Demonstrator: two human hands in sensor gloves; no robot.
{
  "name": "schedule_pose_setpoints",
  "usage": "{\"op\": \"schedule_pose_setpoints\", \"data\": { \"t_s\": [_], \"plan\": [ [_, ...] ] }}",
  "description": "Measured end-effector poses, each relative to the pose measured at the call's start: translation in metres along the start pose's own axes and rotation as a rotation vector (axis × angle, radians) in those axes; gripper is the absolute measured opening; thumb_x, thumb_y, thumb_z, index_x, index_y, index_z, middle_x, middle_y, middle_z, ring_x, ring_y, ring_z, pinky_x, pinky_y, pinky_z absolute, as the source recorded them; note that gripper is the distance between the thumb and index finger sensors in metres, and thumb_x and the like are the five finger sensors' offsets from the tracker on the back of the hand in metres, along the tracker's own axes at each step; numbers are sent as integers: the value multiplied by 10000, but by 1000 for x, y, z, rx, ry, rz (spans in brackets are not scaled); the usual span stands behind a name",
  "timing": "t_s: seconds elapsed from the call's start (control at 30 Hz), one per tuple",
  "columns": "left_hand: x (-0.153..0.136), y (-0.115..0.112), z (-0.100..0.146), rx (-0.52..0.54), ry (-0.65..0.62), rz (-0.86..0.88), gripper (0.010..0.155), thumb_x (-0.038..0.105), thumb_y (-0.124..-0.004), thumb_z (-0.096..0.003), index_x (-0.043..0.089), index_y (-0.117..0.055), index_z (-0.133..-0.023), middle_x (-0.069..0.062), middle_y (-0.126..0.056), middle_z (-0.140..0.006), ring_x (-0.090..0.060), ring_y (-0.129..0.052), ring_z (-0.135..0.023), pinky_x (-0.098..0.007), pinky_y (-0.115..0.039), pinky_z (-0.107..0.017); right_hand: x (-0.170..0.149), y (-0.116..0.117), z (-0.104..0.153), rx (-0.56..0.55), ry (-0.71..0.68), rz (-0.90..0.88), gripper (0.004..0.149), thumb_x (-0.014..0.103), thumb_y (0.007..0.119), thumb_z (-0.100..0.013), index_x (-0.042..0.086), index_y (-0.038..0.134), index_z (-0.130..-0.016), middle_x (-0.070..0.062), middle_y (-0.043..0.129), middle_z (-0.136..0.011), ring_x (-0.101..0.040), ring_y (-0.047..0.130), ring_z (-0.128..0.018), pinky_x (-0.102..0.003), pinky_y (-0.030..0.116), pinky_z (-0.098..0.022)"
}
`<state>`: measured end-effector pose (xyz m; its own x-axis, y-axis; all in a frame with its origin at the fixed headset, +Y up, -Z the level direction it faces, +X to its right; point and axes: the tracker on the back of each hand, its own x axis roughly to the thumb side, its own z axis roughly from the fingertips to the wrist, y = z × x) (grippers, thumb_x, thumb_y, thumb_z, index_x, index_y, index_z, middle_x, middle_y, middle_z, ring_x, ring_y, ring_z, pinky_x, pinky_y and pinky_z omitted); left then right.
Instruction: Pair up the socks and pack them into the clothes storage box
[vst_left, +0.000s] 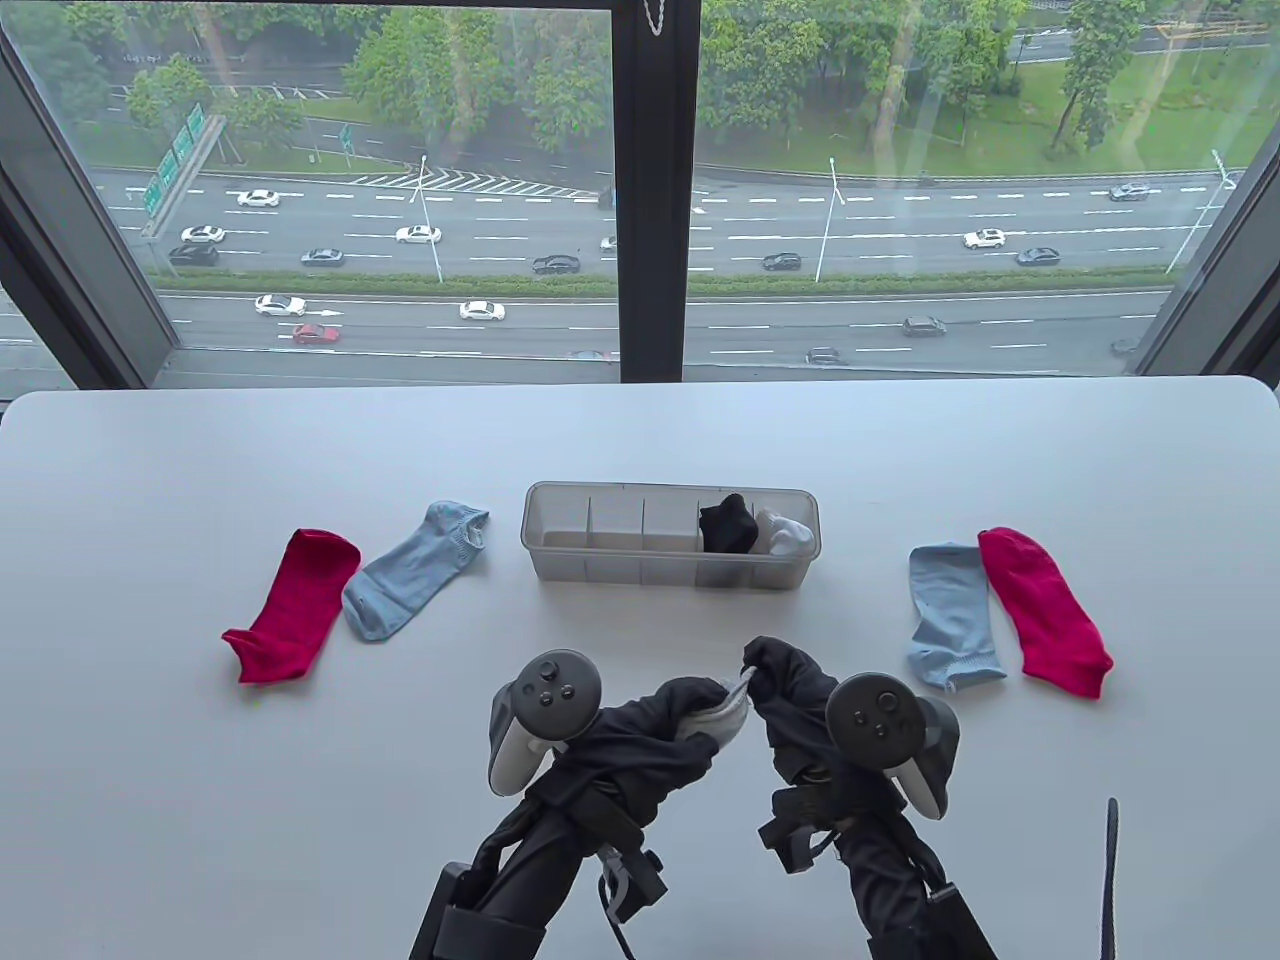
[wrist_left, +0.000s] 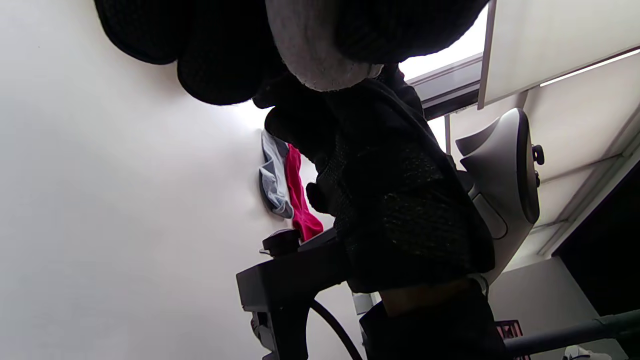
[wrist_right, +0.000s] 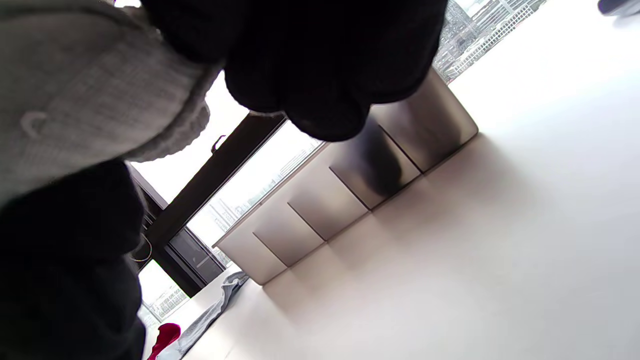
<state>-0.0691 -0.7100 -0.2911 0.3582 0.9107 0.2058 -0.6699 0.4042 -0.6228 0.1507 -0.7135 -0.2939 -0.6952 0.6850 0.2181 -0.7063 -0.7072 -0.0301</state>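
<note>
A bunched grey sock hangs between both gloved hands just in front of the clear storage box. My left hand grips its bulk, and my right hand pinches its upper edge. From the left wrist the grey sock shows among dark fingers; from the right wrist the grey sock fills the upper left. In the box, a black sock bundle and a white one fill the two right compartments. A red sock and a light blue sock lie at the left. Another blue sock and red sock lie at the right.
The box's three left compartments hold nothing. The white table ends at a large window behind the box. A black cable stands up at the bottom right edge.
</note>
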Motion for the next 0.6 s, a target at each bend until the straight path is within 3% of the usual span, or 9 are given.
{"op": "schedule_pose_setpoints", "data": {
  "t_s": [0.07,0.13,0.23,0.3,0.37,0.43,0.47,0.53,0.6],
  "plan": [
    [-1,-6,-3,-125,58,-55,578,289,-773,-489,213,-567,-1023,-261,-726,-931,-436,-854,-749,-662,-671,-631,0,-1,1,-17,-27,31,416,305,681,-504,260,656,-916,-18,870,-808,-221,962,-686,-407,829,-556],
    [-2,-7,-2,-149,92,-91,555,298,-759,-505,244,-544,-1014,-256,-691,-961,-454,-824,-771,-669,-643,-645,7,-1,2,18,-68,-28,412,297,684,-507,264,652,-917,-22,861,-819,-224,956,-696,-407,822,-568],
    [-3,0,2,-48,104,-75,464,288,-763,-522,247,-625,-963,-267,-712,-947,-479,-819,-762,-683,-624,-640,10,2,1,77,-70,-102,411,312,697,-516,277,643,-923,-14,848,-844,-225,940,-733,-410,809,-597],
    [-3,6,6,142,74,-128,418,284,-787,-506,217,-723,-914,-288,-774,-883,-483,-865,-676,-656,-693,-566,5,3,0,146,-19,-193,426,343,752,-531,242,668,-936,-79,837,-885,-294,913,-765,-449,791,-593],
    [-3,9,9,178,99,-190,435,282,-796,-500,224,-663,-909,-271,-730,-919,-470,-848,-696,-631,-701,-573,0,6,0,209,27,-315,664,463,755,-512,119,574,-1050,-219,761,-982,-408,864,-791,-509,767,-579],
    [-1,9,8,206,73,-185,426,259,-813,-491,244,-636,-879,-248,-676,-966,-471,-816,-741,-627,-687,-599,-4,14,0,415,102,-363,803,545,743,-478,53,523,-1073,-275,719,-995,-450,825,-804,-538,730,-594],
    [1,7,7,184,55,-176,424,261,-817,-489,239,-643,-875,-246,-668,-977,-465,-824,-751,-625,-695,-605,-5,19,0,468,70,-352,769,539,736,-494,62,543,-1065,-257,743,-978,-424,851,-784,-517,752,-578],
    [0,8,8,178,69,-179,451,296,-800,-492,190,-672,-912,-271,-681,-993,-472,-856,-778,-621,-727,-614,-5,19,-1,406,60,-315,623,496,727,-532,135,611,-1026,-150,827,-912,-298,928,-720,-422,813,-541],
    [-5,15,11,236,64,-80,376,269,-778,-508,180,-737,-871,-262,-745,-971,-476,-912,-754,-607,-791,-570,-7,18,-1,388,54,-311,530,436,745,-560,186,636,-1015,-138,824,-925,-291,924,-727,-419,810,-547]
  ]
}}
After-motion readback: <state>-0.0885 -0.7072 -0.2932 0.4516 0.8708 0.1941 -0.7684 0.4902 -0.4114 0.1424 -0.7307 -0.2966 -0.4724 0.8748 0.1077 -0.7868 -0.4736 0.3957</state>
